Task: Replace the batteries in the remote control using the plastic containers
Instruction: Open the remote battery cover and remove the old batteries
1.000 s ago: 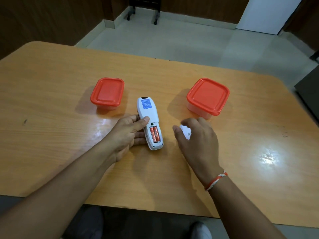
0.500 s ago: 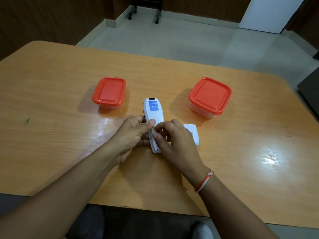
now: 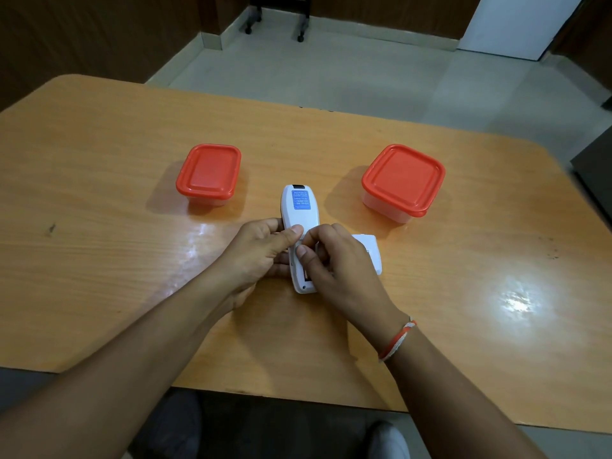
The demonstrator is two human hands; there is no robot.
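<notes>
A white remote control [image 3: 299, 210] with a blue label lies back-up on the wooden table [image 3: 99, 200]. My left hand [image 3: 261, 250] grips its left side, thumb on top. My right hand [image 3: 334, 260] is over the open battery compartment, fingertips pinched into it; the batteries are hidden under the fingers. The white battery cover [image 3: 369, 251] lies just right of my right hand. A small red-lidded container [image 3: 208, 173] stands to the left of the remote and a larger one [image 3: 402, 180] to the right, both closed.
The table's near edge runs just below my forearms. Grey floor lies beyond the far edge, with wheeled furniture legs [image 3: 299, 28] at the back and a dark object [image 3: 596, 164] at the far right.
My right hand left the battery cover on the table and moved left onto the remote's battery compartment, covering the batteries. My left hand has kept its hold on the remote.
</notes>
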